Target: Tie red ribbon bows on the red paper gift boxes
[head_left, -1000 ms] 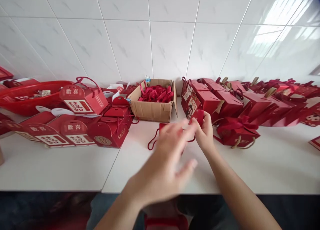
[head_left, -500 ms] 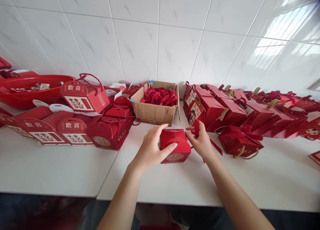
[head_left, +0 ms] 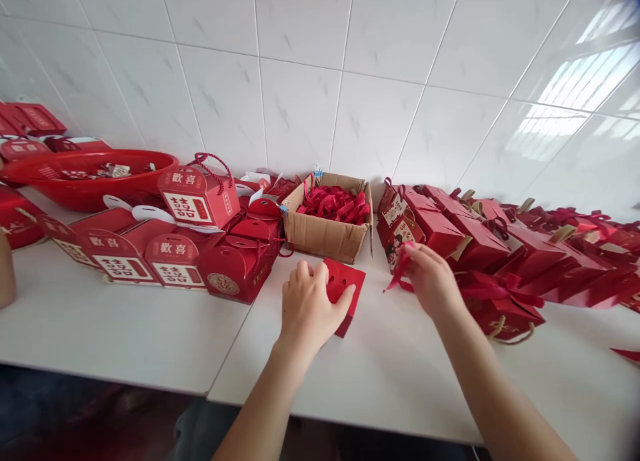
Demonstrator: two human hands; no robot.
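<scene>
A small red gift box stands on the white table in front of me, turned so a side with two small holes shows. My left hand is closed around its left side, thumb on the face and fingers over the top. To the right of the box, my right hand pinches a red ribbon, which hangs a little above the table. Behind the box is an open cardboard box heaped with red ribbons.
On the left, red gift boxes with white labels stand before a red basin. Rows of red boxes fill the right, with a bow-tied box in front. Part of another person's arm shows at the left edge.
The gift box has been turned, so its gold-emblem face no longer shows. My right hand has moved away to the right of it with the ribbon. The view has shifted left.
</scene>
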